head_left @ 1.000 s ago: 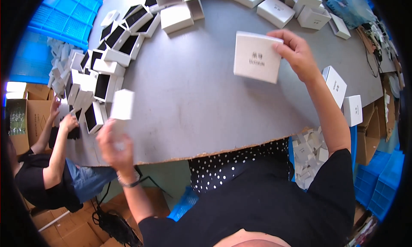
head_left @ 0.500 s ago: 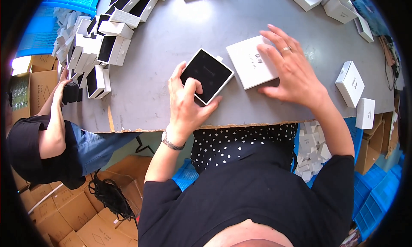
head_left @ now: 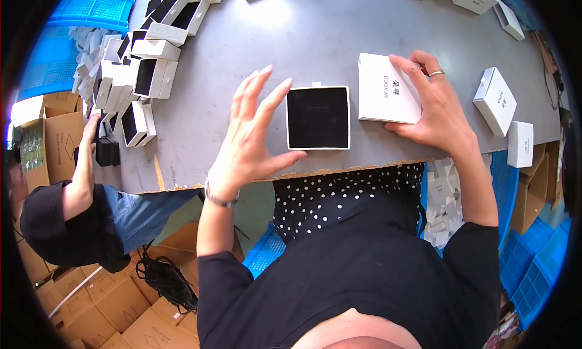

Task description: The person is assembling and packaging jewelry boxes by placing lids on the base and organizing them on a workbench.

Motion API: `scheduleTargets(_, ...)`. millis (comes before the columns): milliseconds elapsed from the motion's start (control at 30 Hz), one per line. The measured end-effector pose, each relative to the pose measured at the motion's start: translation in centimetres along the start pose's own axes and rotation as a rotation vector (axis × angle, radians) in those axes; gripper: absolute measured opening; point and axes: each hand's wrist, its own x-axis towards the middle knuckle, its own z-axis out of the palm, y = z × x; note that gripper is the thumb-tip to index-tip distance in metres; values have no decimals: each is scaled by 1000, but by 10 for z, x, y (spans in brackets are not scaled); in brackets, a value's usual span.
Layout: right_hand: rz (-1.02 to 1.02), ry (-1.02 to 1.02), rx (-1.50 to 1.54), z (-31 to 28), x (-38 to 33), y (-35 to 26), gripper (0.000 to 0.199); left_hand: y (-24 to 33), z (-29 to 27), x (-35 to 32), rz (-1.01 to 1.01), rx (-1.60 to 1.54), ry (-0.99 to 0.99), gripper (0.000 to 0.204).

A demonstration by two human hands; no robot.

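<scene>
A square white box drawer (head_left: 318, 118) with a black padded inside and a small pull tab lies flat on the grey table. My left hand (head_left: 248, 130) is just left of it, thumb and fingers spread apart and holding nothing. To the drawer's right, a white box sleeve (head_left: 385, 91) with dark print on top lies close to the table. My right hand (head_left: 436, 106) grips it, thumb at the near edge and fingers over its right side.
White boxes (head_left: 498, 100) stand along the right edge. Several black-lined drawers (head_left: 145, 76) are piled at the left, beside blue crates (head_left: 91, 9). A co-worker's hand (head_left: 90, 130) is near black pads (head_left: 108, 150) at the table's left edge. Cartons (head_left: 106, 297) cover the floor.
My left hand has let go of the drawer and moved left. The drawer now lies squared to the table edge. The sleeve has shifted right and turned, with my right hand around it.
</scene>
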Motion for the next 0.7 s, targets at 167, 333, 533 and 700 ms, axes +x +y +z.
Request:
scheduleTargets(167,73,42,-25,-8,-19,5,104,13,29,15,84,-144,-140,101)
scheduleTargets(333,139,-9,57,-7,-30,3,104,47,35,7,-235,-77,-52,109)
scheduleTargets(533,-127,-1,78,9,-4,1,96,14,47,28,-85,-83,-1,116)
scheduleTargets(700,-152,-16,37,9,1,3,96,15,59,26,-92,-207,30,117)
